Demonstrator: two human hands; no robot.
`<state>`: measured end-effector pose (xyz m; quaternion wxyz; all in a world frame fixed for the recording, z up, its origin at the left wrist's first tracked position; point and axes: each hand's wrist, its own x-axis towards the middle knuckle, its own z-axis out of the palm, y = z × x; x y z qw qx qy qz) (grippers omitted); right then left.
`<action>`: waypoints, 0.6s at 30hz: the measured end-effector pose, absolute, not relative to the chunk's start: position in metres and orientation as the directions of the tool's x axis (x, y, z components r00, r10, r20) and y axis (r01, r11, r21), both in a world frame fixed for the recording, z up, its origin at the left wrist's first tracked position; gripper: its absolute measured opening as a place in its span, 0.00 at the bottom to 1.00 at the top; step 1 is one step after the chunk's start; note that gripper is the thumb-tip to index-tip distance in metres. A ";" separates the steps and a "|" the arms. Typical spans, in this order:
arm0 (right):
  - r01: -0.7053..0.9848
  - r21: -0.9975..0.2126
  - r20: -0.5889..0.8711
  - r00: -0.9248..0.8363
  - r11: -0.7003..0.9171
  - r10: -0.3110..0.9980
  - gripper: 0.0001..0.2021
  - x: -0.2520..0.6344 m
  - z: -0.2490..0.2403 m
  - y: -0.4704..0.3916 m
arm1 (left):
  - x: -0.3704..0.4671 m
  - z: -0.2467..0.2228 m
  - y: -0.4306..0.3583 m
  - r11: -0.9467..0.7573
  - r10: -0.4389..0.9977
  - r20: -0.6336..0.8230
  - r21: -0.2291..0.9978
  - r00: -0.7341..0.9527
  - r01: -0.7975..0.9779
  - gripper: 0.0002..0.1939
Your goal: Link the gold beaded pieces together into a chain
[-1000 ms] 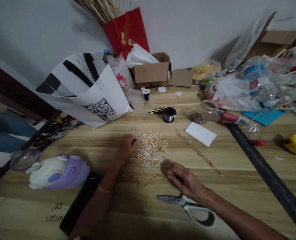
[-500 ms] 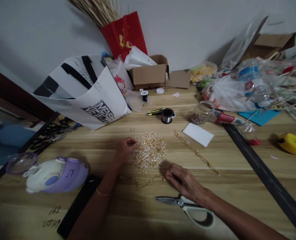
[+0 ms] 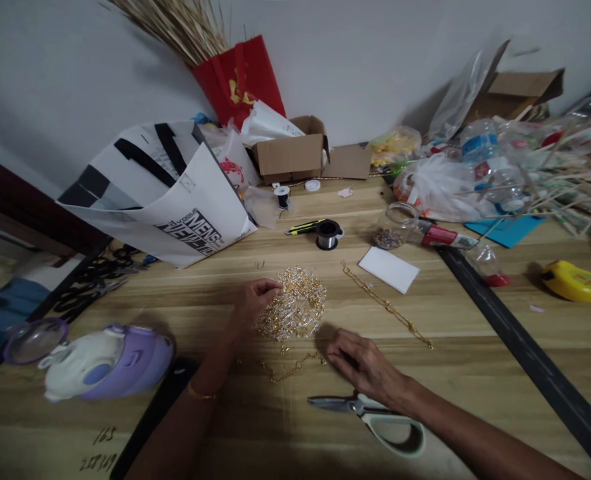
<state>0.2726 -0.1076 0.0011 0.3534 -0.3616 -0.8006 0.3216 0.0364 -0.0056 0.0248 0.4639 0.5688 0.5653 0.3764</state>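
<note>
At the middle of the wooden table (image 3: 255, 440), a heap of small gold and clear pieces (image 3: 295, 303) is spread in a rounded mound. Its far left edge is reached by the left hand (image 3: 256, 300), whose thumb and forefinger are brought close together; whether anything is pinched there cannot be told. To the near right of the heap, the right hand (image 3: 362, 363) is set down with its fingers curled inward; the fingertips are partly hidden, so whether anything is held cannot be told. Just beside them, on the near side of the heap, a short gold chain (image 3: 298, 365) is laid in a curve. Near the right wrist, scissors (image 3: 332, 403) are placed with blades pointed left. Farther right, a longer gold chain (image 3: 388, 306) is stretched slantwise, with a white rectangle (image 3: 389, 269) set beside it. Beyond the heap, a wire spool (image 3: 327, 235) is seen.
</note>
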 end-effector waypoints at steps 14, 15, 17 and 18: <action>0.364 -0.769 0.323 -0.489 0.526 0.810 0.07 0.274 -0.001 -0.107 | 0.027 0.026 -0.015 -0.047 0.989 -0.031 0.860 0.144 0.509 0.07; 0.360 -0.767 0.330 -0.488 0.531 0.808 0.07 0.274 -0.002 -0.107 | 0.026 0.026 -0.015 -0.074 0.989 -0.005 0.844 0.145 0.531 0.06; 0.356 -0.767 0.331 -0.493 0.534 0.805 0.07 0.274 -0.002 -0.107 | 0.025 0.025 -0.016 -0.132 0.987 0.052 0.810 0.155 0.571 0.05; 0.356 -0.767 0.330 -0.494 0.534 0.804 0.08 0.274 -0.002 -0.107 | 0.024 0.024 -0.015 -0.162 0.983 0.075 0.790 0.169 0.592 0.05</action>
